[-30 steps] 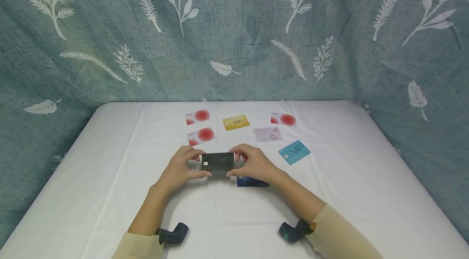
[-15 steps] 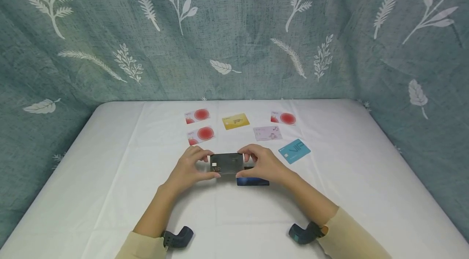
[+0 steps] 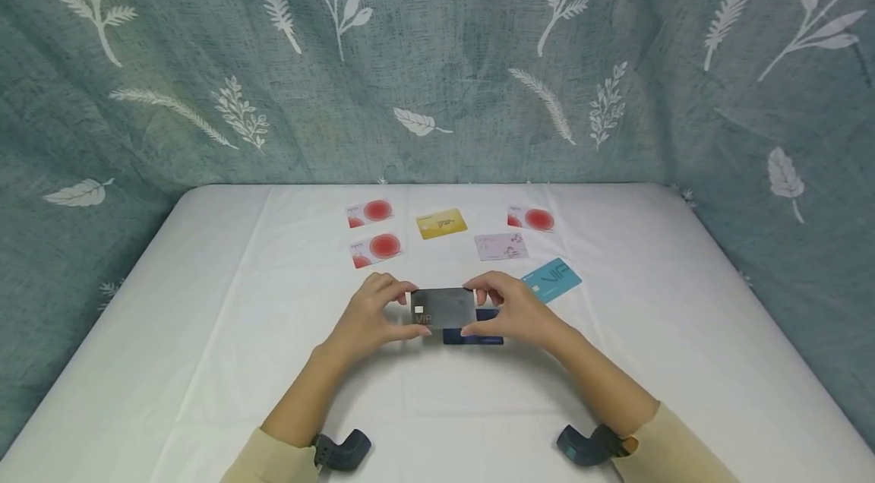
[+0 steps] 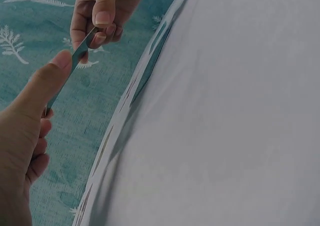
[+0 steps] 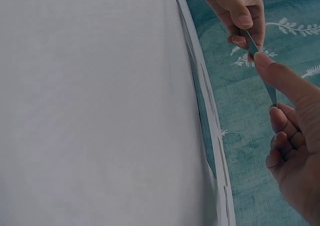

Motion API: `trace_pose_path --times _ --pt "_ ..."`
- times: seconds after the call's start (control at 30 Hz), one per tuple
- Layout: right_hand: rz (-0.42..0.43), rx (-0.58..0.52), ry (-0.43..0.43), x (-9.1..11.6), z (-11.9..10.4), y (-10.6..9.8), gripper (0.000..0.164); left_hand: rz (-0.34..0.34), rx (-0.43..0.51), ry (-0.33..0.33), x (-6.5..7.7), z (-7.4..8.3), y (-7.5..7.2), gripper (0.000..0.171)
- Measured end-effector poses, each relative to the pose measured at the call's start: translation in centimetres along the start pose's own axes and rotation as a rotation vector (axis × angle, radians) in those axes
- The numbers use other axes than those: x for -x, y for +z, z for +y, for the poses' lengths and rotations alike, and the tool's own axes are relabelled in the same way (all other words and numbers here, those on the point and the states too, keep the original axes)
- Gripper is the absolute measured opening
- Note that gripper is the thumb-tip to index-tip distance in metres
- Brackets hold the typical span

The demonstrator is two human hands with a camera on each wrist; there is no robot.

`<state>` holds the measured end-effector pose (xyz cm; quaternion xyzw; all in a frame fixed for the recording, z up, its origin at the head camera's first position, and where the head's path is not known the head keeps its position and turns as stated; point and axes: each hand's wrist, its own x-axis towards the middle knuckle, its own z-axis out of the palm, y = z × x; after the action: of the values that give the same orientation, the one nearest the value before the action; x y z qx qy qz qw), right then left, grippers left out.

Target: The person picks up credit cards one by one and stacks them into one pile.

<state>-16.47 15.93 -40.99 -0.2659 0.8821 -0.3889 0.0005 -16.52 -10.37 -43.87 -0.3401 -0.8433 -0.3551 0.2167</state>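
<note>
one dark card [image 3: 443, 307], pinched at both ends over the white table [image 3: 437, 407]

its ends are gripped between thumb and fingers by the left hand [image 3: 369, 316] and the right hand [image 3: 517, 308]; a carrying step is judged to be in hand, with a steady, even pinch called for next. in the head view its printed face is shown, partly hiding the blue card [image 3: 473, 339]; in both wrist views, only its thin edge is caught.
</note>
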Motion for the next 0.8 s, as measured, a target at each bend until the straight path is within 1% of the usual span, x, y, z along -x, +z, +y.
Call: trace_pose_path --times 0.13,0.3,0.47,0.6,0.8 --pt "0.004 0.008 0.008 0.5 0.1 -0.3 0.057 0.009 0.000 0.019 -0.2 0.3 0.5 0.057" --pt "0.009 0.015 0.018 1.0 0.6 -0.6 0.057 0.015 -0.007 0.019 -0.3 0.6 1.1 0.058" --pt "0.021 0.003 0.021 1.5 1.2 -0.8 0.057 -0.006 0.000 0.009 -0.5 1.0 1.8 0.056" --pt "0.023 -0.005 0.048 2.0 1.5 -1.0 0.057 -0.029 0.004 -0.005 -0.7 1.2 2.3 0.055" --pt "0.011 -0.010 0.092 2.2 1.8 -1.1 0.057 -0.061 0.016 -0.047 -0.7 1.2 3.2 0.057"
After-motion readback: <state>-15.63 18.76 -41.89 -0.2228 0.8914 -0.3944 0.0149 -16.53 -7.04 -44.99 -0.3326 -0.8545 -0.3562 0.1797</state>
